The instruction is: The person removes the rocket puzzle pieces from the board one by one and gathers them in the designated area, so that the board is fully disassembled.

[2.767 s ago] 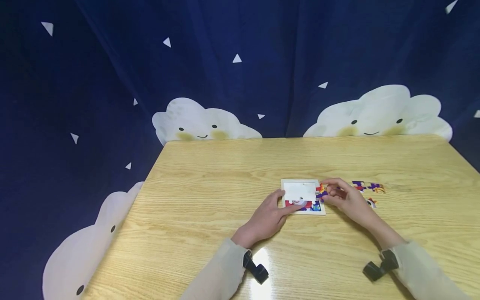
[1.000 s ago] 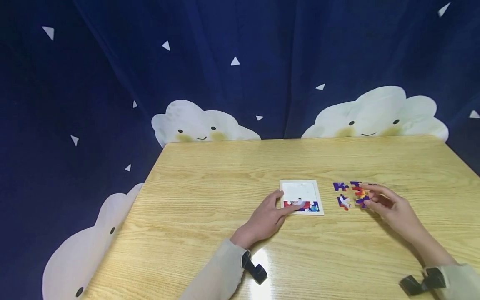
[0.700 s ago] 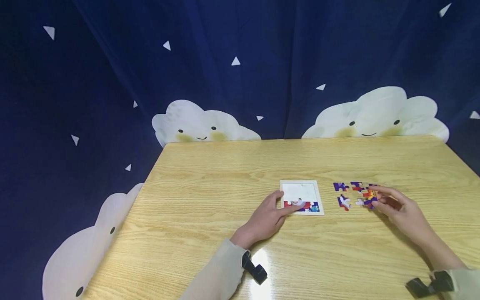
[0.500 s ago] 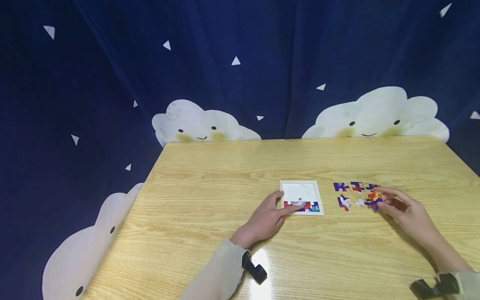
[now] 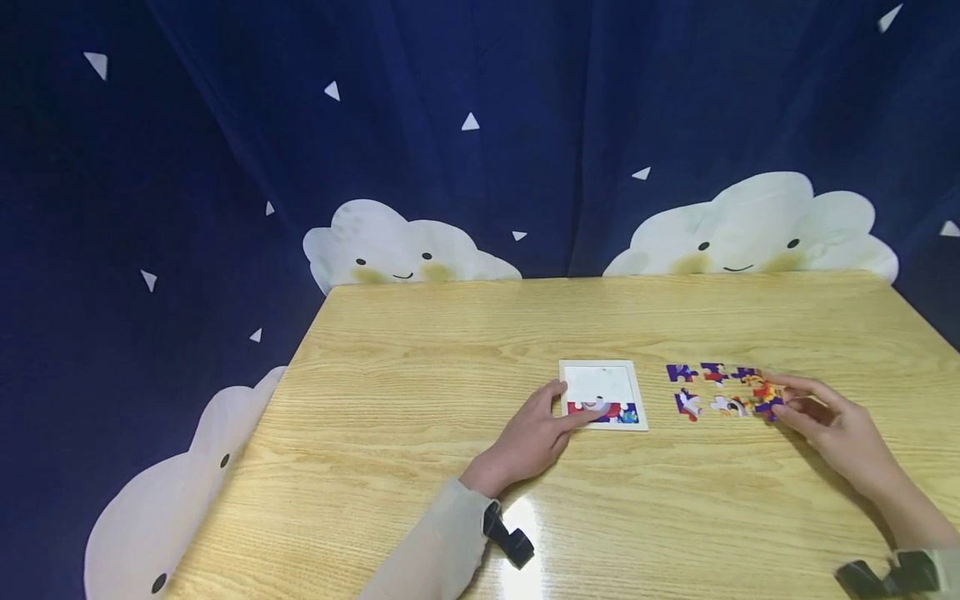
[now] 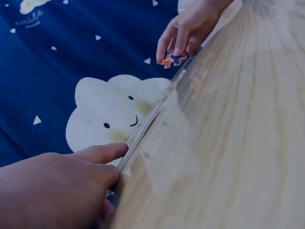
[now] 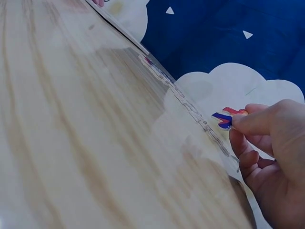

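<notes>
Head view, from above: a flat, square, white-framed puzzle tray point(image 5: 598, 382) is lying on a pale wood-grain table point(image 5: 420, 358), its upper part showing a blank white base, its lower part showing red, white and blue print; to its right, small printed jigsaw pieces in purple, white and red point(image 5: 714, 372) are lying in two rough rows. That layout is reading clearly in this view only; the wrist views are looking nearly along the tabletop, the right one thinning the loose pieces to a strip. The left wrist view alone is showing pale lettering point(image 6: 28, 21) on the navy-blue curtain point(image 5: 420, 108). Both wrist views are showing one held jigsaw piece of red, orange and purple print point(image 5: 767, 402) standing clear above the table, a gap hard to judge from overhead. Held piece, position: sitting between the thumb and fingertips of the right hand point(image 5: 843, 433), projecting beyond them toward the person's left, at the right end of the rows. Right hand: pinching that piece, its lower fingers curling inward. Left hand point(image 5: 525, 435): resting on the tray, thumb lying over the printed part, forefinger touching the left border, both digits extending loosely.
</notes>
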### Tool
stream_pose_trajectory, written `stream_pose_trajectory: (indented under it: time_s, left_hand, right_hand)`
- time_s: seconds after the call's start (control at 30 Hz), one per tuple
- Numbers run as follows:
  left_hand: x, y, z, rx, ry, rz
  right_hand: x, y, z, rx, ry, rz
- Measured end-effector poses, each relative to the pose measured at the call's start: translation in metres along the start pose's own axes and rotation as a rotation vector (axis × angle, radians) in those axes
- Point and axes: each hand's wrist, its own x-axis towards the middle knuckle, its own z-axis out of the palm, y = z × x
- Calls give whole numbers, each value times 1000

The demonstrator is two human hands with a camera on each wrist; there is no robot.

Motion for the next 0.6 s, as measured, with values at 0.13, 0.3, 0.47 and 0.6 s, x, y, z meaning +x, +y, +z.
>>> stream_pose_trajectory:
  time_s: [0.13,0.3,0.47,0.6]
  left_hand:
    - [0,1,-1,-43,-25,-32]
    - [1,1,-1,-36,-27,-34]
    - [0,2,-4,-56,-42,-48]
    - [0,3,-5,-58,-45,-50]
  right_hand:
    - [1,2,0,10,0,-6]
    - [1,3,-1,5,0,12]
    - [2,4,-2,-29,-2,26]
    - [3,5,-4,-45,-8,35]
